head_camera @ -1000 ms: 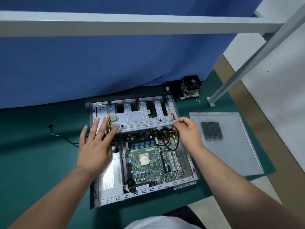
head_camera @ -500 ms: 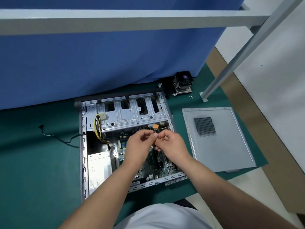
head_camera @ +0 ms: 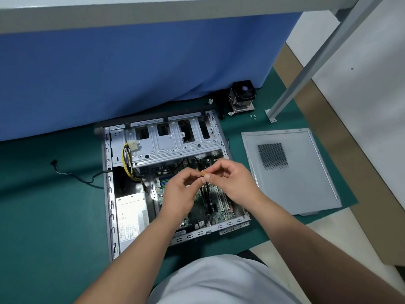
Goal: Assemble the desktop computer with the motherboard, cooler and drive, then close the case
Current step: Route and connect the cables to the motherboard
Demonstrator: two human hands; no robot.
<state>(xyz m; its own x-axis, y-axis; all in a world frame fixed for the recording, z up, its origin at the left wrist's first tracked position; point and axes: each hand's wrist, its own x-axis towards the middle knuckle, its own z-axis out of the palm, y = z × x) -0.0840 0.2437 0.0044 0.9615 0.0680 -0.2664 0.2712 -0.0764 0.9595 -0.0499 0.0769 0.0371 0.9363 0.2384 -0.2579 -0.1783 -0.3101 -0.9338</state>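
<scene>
Our left hand (head_camera: pixel 179 189) and right hand (head_camera: pixel 234 183) meet above the open computer case (head_camera: pixel 107 194), fingers curled, both pinching a small orange connector (head_camera: pixel 203 172) between their fingertips. Directly beneath the hands lies the motherboard (head_camera: pixel 210 205), seated in the case floor, with black cables (head_camera: pixel 197 163) running up from it toward the connector. Left of our left hand sits the grey power supply (head_camera: pixel 131 218), its yellow and black wire bundle (head_camera: pixel 128 163) looping up to a white plug. Just beyond the hands stands the metal drive cage (head_camera: pixel 171 143), its bays showing no drive. Right of our right hand, apart from the case, the side panel (head_camera: pixel 291 172) lies flat on the green mat (head_camera: pixel 43 205). Farther off, beyond the right hand, the cooler (head_camera: pixel 242 97) rests on the mat beside a blue curtain (head_camera: pixel 131 73), a few small screws (head_camera: pixel 253 116) near it.
</scene>
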